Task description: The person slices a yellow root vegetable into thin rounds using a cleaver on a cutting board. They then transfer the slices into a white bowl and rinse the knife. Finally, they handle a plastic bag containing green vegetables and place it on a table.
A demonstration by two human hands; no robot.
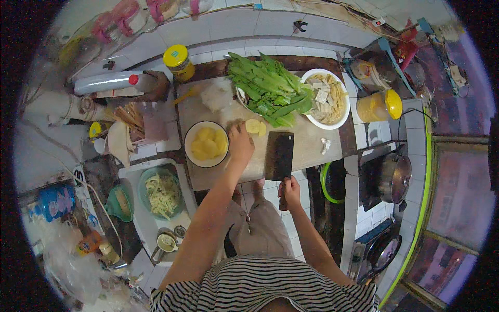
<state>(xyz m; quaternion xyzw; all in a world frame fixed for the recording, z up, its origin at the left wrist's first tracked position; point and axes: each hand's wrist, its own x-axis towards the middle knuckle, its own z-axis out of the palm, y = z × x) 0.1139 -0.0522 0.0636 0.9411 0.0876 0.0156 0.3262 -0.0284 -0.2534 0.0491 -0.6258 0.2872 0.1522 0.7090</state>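
My right hand point(291, 191) grips the handle of a dark cleaver point(279, 156). Its broad blade lies over the front part of a pale cutting board point(249, 160). My left hand point(239, 142) is at the right rim of a white bowl point(188, 146) holding pale yellow slices point(209, 143), possibly potato. The back of this hand hides whether its fingers hold anything. Just right of its fingertips, a few yellow slices point(254, 127) lie on the board.
Behind the slices are leafy greens point(269, 87) and a white bowl point(338, 125) of tofu cubes and pale strips. Yellow-lidded jars point(178, 64) point(378, 106) flank the board. A sink point(130, 171) with a basin of shredded vegetables is at left; a lidded pot point(395, 177) stands at right.
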